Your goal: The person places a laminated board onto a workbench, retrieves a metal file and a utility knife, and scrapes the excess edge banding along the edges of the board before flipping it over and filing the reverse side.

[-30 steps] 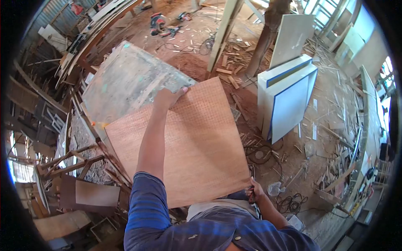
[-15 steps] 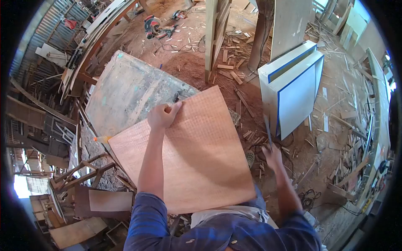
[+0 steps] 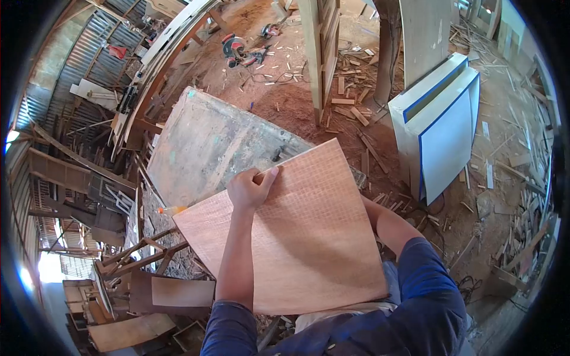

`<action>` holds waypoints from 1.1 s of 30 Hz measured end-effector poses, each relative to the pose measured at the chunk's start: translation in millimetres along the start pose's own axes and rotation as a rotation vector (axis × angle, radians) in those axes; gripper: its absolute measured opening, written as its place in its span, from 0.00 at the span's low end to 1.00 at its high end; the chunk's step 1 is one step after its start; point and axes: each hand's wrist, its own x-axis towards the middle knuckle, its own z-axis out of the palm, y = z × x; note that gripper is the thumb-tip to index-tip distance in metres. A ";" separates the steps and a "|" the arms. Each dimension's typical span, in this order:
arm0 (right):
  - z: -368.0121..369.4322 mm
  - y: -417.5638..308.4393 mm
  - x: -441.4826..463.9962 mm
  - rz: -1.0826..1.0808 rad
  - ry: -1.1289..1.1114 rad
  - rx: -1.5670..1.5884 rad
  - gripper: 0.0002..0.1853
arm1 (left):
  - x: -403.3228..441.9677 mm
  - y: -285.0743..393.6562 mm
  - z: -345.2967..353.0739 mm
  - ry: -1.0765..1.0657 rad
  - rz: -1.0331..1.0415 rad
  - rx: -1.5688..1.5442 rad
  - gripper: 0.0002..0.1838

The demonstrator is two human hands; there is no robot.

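Note:
My left hand [image 3: 252,187] grips the upper edge of a light brown wooden panel [image 3: 309,237], with the thumb over its near face. The panel is tilted in front of my body, its lower edge near my waist. My right forearm reaches behind the panel's right edge, and my right hand is hidden behind it. Beyond the panel lies a grey, stained tabletop [image 3: 208,142], partly covered by it. A small orange bottle [image 3: 172,210] lies by the panel's left corner.
White boxes with blue edges [image 3: 448,142] stand at the right. A red power saw [image 3: 237,50] is on the floor at the back. Wooden posts [image 3: 312,59] rise behind the table. Wood scraps litter the floor, and boards [image 3: 184,292] are piled at the lower left.
My right hand, earlier at the panel's lower right corner and then out to the right with a thin tool, has gone behind the panel. My left hand keeps its hold. The view has shifted.

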 end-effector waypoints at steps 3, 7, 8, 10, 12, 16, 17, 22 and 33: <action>20.1 2.9 -23.1 0.147 -0.126 0.509 0.24 | 10.1 -14.1 18.8 -0.042 -0.046 -0.006 0.39; 33.2 9.3 -46.8 0.272 -0.071 0.874 0.23 | 26.0 -41.8 50.5 -0.102 -0.102 0.021 0.42; 30.3 14.0 -50.1 0.261 0.008 0.833 0.23 | 29.7 -49.2 58.2 -0.120 -0.126 0.026 0.42; 12.7 49.6 -82.6 0.155 0.308 0.505 0.19 | 38.2 -64.1 74.1 -0.159 -0.170 0.034 0.43; -9.9 61.2 -130.2 0.132 0.590 -0.094 0.16 | 49.1 -76.3 87.4 -0.245 -0.225 0.024 0.43; 4.2 72.6 -215.5 0.416 0.553 0.173 0.20 | 59.4 -108.1 142.3 -0.311 -0.266 -0.047 0.42; 13.0 52.4 -229.4 0.499 0.516 0.320 0.20 | 61.2 -111.7 152.4 -0.287 -0.244 -0.082 0.43; 84.8 41.5 -236.6 0.438 0.448 0.310 0.18 | 75.1 -116.2 196.8 -0.166 -0.112 -0.202 0.50; 97.0 30.9 -218.7 0.364 0.577 0.208 0.17 | -46.9 -92.4 215.4 0.089 -0.096 -0.133 0.49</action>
